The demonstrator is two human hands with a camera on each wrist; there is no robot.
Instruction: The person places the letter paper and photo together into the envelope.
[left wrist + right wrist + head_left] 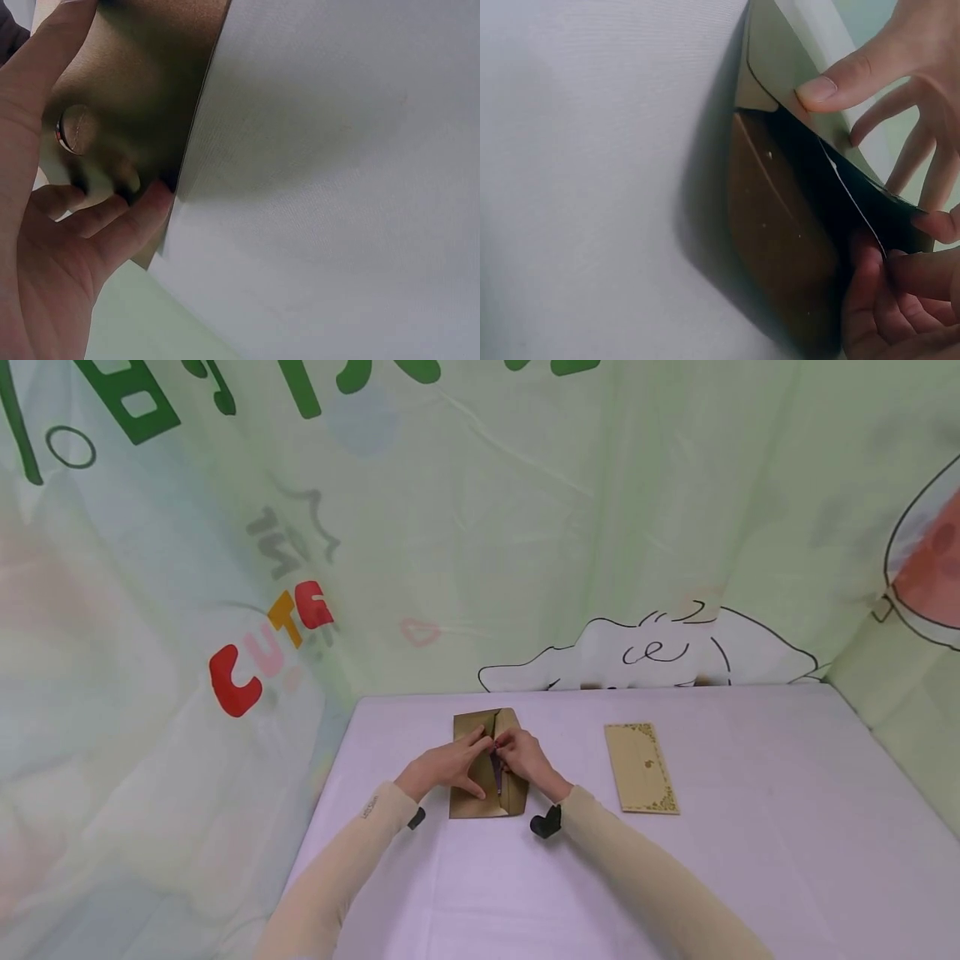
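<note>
A gold-brown envelope (471, 802) lies lengthwise on the table, its flap (516, 793) folded out to the right. Along its mouth shows a strip of dark purple sheet (497, 770); I cannot tell whether this is the lining or an insert. My left hand (450, 764) rests on the envelope's body, thumb and fingers spread. In the right wrist view, the left thumb touches the edge of the mouth. My right hand (527, 753) has its fingers at the opening, pinching the thin dark edge between thumb and forefinger. The right fingertips are partly hidden inside the mouth.
To the right lies a flat cream card or envelope (641, 768) with gold ornament at its corners. A pale lilac cloth covers the table (750, 877). Printed fabric curtains (525, 527) stand behind and at the sides.
</note>
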